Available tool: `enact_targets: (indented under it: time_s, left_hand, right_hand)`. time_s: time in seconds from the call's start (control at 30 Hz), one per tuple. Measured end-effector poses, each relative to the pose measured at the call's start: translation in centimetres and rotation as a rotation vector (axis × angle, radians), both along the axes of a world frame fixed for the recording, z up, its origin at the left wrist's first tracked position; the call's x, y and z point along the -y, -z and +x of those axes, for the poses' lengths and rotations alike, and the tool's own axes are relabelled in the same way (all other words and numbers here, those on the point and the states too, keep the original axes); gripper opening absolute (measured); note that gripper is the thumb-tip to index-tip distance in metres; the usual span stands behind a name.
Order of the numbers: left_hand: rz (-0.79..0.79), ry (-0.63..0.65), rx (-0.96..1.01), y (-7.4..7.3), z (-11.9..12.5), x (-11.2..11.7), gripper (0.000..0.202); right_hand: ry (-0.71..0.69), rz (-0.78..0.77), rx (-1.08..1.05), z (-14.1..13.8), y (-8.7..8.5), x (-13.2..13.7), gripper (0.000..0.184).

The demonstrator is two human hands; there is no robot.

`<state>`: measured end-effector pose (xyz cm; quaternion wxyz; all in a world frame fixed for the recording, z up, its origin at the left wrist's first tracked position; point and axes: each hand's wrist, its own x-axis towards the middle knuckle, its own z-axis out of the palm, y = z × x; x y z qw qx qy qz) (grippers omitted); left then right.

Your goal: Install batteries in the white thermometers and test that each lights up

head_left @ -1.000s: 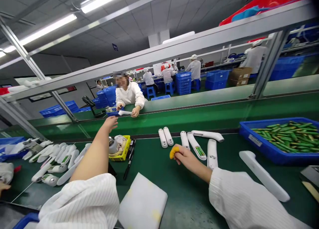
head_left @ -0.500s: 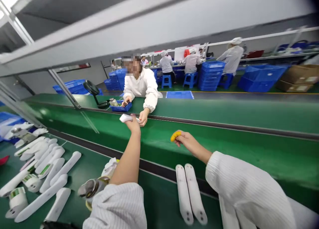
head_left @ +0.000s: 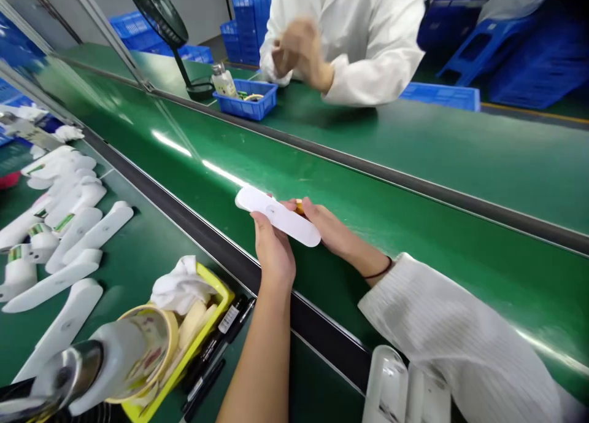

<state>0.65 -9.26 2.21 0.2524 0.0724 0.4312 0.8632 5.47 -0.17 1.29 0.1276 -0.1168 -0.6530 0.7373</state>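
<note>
A long white plastic casing piece [head_left: 278, 217] with rounded ends and a small round mark is held up over the green conveyor belt. My left hand [head_left: 275, 251] grips it from below, thumb on its near face. At its right end my right hand [head_left: 324, 223] has its fingers behind the piece, partly hidden by it; a yellow finger cot [head_left: 299, 207] shows on one finger. Below my right sleeve lie two white casing pieces [head_left: 385, 383], partly covered by the sleeve. Many similar white pieces [head_left: 73, 242] are spread on the bench to the left.
A yellow tray [head_left: 221, 286] holds a tape roll, a cloth and a spray bottle [head_left: 110, 355]. Black markers [head_left: 216, 343] lie beside it. Across the belt stand a co-worker [head_left: 345, 42] with blurred hands, a blue basket [head_left: 248, 105] and a black fan [head_left: 161, 18].
My left hand has drawn back from the co-worker's hand with the white casing piece, and my right hand has come to it. The co-worker's hands are now together. The view has tilted down.
</note>
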Motion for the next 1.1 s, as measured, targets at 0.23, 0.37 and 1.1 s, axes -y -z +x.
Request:
enact_targets:
  time_s: [0.23,0.37,1.1]
  left_hand:
    - [-0.020,0.020,0.035,0.9,-0.3,0.5,0.037]
    - [-0.019,-0.030,0.061,0.8,-0.8,1.1,0.036]
    - [-0.198,-0.027,0.098,0.2,-2.2,2.3,0.040]
  right_hand:
    - [-0.024,0.083,0.066,0.3,0.6,1.1,0.042]
    - [0.037,-0.044,0.129,-0.8,0.7,2.3,0.037]
    - [0.057,-0.094,0.183,-1.7,-0.3,4.5,0.042]
